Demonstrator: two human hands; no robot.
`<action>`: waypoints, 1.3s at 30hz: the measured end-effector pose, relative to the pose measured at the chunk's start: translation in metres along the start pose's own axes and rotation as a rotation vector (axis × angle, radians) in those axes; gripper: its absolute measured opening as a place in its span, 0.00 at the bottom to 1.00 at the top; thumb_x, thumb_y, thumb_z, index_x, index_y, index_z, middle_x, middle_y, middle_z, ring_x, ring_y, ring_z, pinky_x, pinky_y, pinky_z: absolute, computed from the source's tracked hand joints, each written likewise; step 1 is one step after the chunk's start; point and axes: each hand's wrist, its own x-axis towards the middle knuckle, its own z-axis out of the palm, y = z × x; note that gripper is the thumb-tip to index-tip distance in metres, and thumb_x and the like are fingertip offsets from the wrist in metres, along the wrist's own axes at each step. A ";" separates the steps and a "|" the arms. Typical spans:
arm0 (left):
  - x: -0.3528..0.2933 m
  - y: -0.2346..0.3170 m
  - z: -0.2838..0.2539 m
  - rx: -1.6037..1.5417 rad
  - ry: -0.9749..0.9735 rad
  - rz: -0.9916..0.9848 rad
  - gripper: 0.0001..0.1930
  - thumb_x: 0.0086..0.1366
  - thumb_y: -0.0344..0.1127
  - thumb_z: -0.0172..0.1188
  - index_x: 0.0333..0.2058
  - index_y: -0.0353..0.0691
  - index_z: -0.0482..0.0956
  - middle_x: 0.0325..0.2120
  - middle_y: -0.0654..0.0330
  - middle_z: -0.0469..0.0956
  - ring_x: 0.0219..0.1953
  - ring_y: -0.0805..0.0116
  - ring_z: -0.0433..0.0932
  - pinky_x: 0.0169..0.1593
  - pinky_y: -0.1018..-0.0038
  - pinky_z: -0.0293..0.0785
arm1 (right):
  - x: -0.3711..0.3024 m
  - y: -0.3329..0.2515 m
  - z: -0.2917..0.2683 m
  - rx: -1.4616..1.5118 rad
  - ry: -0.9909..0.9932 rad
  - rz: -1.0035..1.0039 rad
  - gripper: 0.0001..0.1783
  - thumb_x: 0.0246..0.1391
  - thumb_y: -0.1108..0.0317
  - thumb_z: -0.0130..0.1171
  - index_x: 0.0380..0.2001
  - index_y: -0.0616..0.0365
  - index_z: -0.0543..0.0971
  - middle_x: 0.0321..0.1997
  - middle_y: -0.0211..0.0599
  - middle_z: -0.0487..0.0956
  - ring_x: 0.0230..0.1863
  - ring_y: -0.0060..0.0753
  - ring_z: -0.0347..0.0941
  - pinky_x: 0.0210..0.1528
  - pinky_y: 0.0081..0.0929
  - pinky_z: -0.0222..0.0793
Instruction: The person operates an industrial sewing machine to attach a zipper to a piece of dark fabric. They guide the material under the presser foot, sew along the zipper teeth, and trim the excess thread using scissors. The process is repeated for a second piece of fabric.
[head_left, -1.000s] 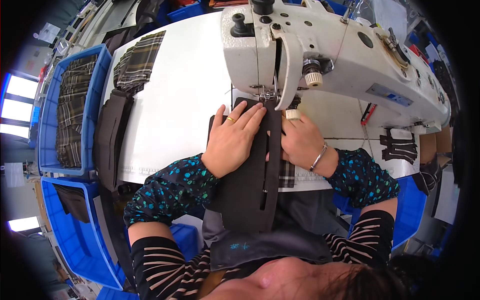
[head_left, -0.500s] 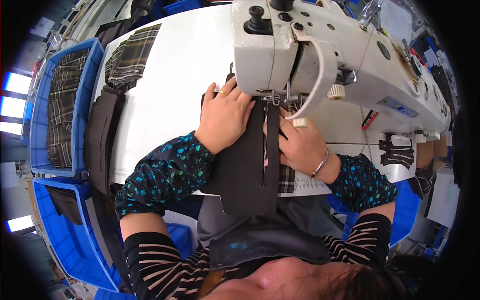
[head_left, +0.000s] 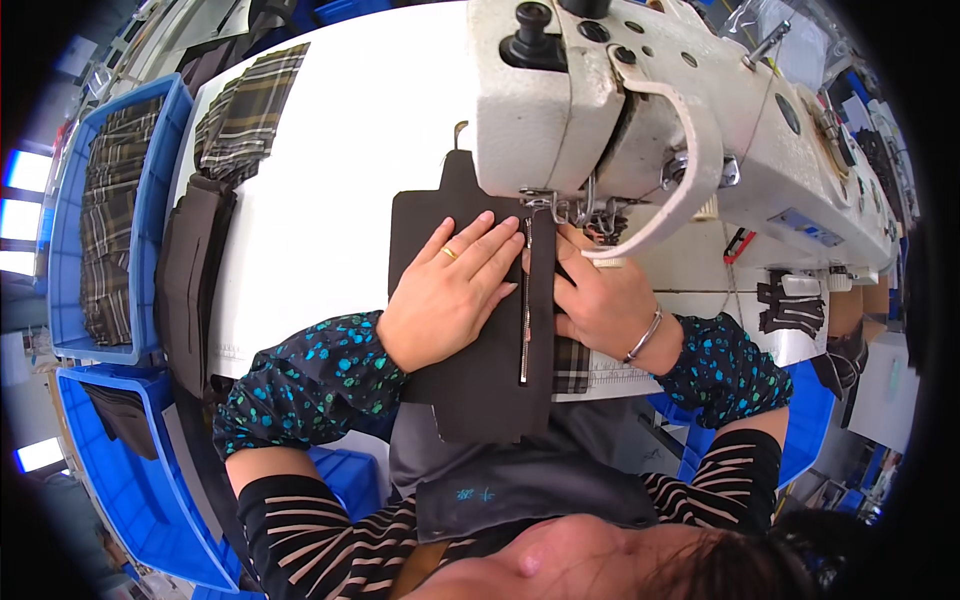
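A dark fabric piece (head_left: 465, 385) with a narrow tab at its far end lies under the sewing machine (head_left: 520, 120). A metal zipper (head_left: 525, 340) shows in a long slit along it. My left hand (head_left: 450, 295), a ring on one finger, lies flat on the fabric left of the slit. My right hand (head_left: 605, 300) grips the fabric's right edge near the presser foot (head_left: 545, 205); some fingertips are tucked beneath the fabric, and a bit of skin shows through the slit. Plaid fabric (head_left: 571, 366) sticks out under the right edge.
Left on the white table (head_left: 310, 200) are plaid pieces (head_left: 250, 110) and a stack of dark pieces (head_left: 190, 290). Blue bins (head_left: 150, 220) stand beyond the left edge, one holding plaid fabric. Small dark strips (head_left: 790, 305) and a red-handled tool (head_left: 738, 245) lie at the right.
My left hand has slid back toward me and now lies flatter, uncovering the fabric's far end and tab. The right hand stays at the right edge. The whole view has shifted slightly.
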 end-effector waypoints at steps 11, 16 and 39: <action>0.002 0.000 0.003 -0.028 0.020 -0.012 0.25 0.74 0.38 0.58 0.66 0.36 0.74 0.70 0.55 0.71 0.73 0.53 0.67 0.74 0.52 0.62 | 0.000 -0.001 -0.002 -0.006 -0.050 0.010 0.32 0.42 0.51 0.77 0.50 0.57 0.85 0.62 0.51 0.78 0.65 0.53 0.74 0.69 0.57 0.67; 0.003 0.000 0.004 -0.020 0.027 -0.008 0.25 0.74 0.38 0.58 0.66 0.36 0.74 0.70 0.55 0.71 0.73 0.52 0.67 0.74 0.51 0.63 | -0.004 0.001 -0.001 -0.013 -0.113 0.015 0.35 0.45 0.48 0.76 0.53 0.58 0.83 0.68 0.53 0.74 0.73 0.56 0.69 0.71 0.60 0.66; 0.004 -0.003 0.004 -0.020 0.041 0.006 0.24 0.71 0.36 0.60 0.64 0.39 0.77 0.68 0.59 0.74 0.71 0.53 0.70 0.72 0.51 0.66 | 0.002 0.000 -0.002 0.026 -0.013 0.000 0.33 0.37 0.54 0.78 0.49 0.56 0.85 0.55 0.48 0.80 0.59 0.50 0.77 0.67 0.54 0.66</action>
